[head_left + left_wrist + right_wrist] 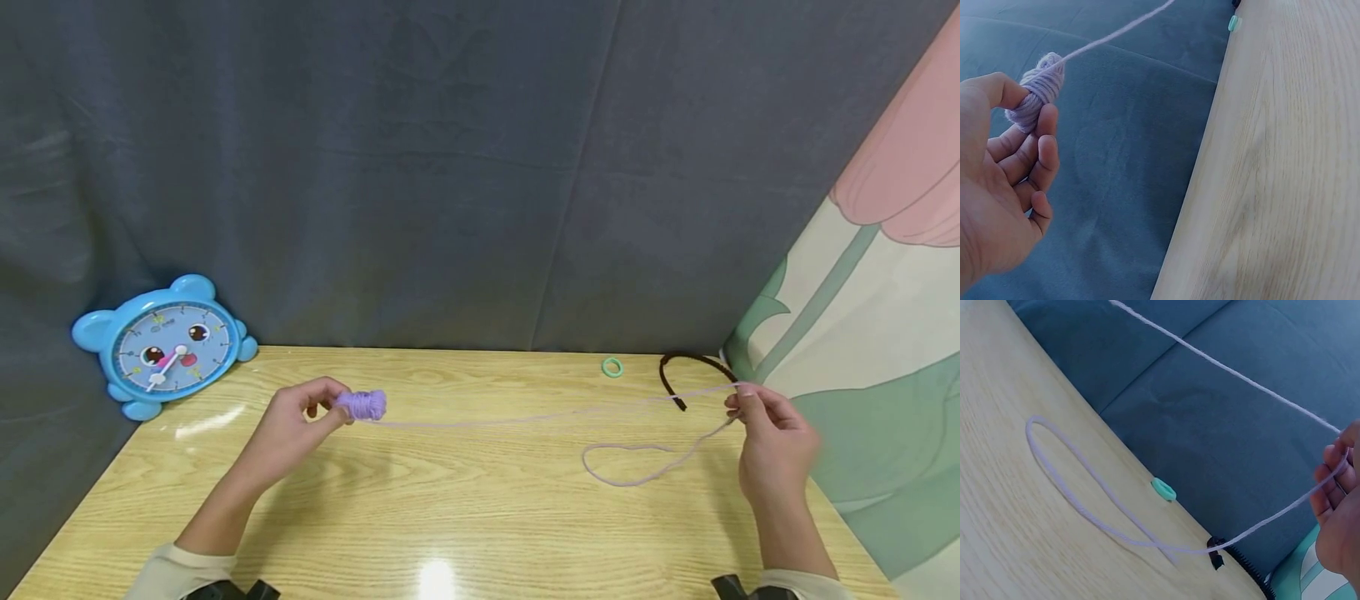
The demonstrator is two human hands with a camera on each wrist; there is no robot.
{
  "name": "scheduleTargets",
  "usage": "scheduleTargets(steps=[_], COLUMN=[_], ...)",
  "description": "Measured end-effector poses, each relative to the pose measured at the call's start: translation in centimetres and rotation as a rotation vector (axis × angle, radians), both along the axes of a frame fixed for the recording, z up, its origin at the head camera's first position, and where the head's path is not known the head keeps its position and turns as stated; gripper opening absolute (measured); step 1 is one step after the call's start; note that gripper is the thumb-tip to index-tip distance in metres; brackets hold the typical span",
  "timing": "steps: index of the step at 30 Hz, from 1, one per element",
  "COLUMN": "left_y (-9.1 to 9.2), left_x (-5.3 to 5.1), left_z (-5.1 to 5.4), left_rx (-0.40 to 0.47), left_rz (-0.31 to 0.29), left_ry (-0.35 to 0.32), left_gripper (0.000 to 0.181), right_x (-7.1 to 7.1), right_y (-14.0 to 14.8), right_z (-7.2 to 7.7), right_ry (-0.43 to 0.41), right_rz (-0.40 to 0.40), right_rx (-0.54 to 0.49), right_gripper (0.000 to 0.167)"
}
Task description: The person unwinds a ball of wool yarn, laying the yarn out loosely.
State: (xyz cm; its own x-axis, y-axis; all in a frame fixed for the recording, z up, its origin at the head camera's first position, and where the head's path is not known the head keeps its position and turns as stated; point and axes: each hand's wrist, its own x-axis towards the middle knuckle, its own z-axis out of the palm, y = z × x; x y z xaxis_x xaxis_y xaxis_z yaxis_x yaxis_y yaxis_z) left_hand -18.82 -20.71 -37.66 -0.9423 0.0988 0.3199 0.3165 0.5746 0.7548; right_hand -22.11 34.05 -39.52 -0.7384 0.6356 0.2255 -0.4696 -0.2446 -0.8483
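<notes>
A small wound bundle of purple yarn point(364, 405) is pinched between the thumb and fingers of my left hand point(296, 429), held above the left part of the table. From the bundle a single strand point(480, 424) runs nearly straight across to my right hand point(772, 442), whose thumb and fingertips pinch it. Past the right hand the loose tail point(1072, 497) hangs down and lies in a loop on the table. In the left wrist view the bundle point(1041, 94) shows its wraps closely, with the other fingers curled below it.
A blue bear-shaped clock point(174, 350) leans at the table's back left. Near the back edge on the right lie a mint-green ring point(612, 367) and a black headband point(667, 377). Behind the wooden table point(465, 517) hangs a dark curtain point(420, 183); a floral fabric point(885, 333) is at right.
</notes>
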Motion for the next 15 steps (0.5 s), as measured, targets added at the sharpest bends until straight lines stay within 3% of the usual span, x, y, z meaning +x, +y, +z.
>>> scheduleTargets(steps=[8, 15], left_y=[0.5, 0.5], left_x=[0.1, 0.0], left_z=[0.1, -0.1], left_rx=[0.005, 0.004], left_rz=[-0.021, -0.025], left_ry=[-0.005, 0.004], left_gripper=[0.006, 0.006], right_x=[0.2, 0.5], right_y=[-0.8, -4.2], right_z=[-0.3, -0.5], right_ry=[-0.21, -0.234], right_rz=[0.002, 0.109], right_rx=[0.146, 0.339], right_gripper=[0.012, 0.021])
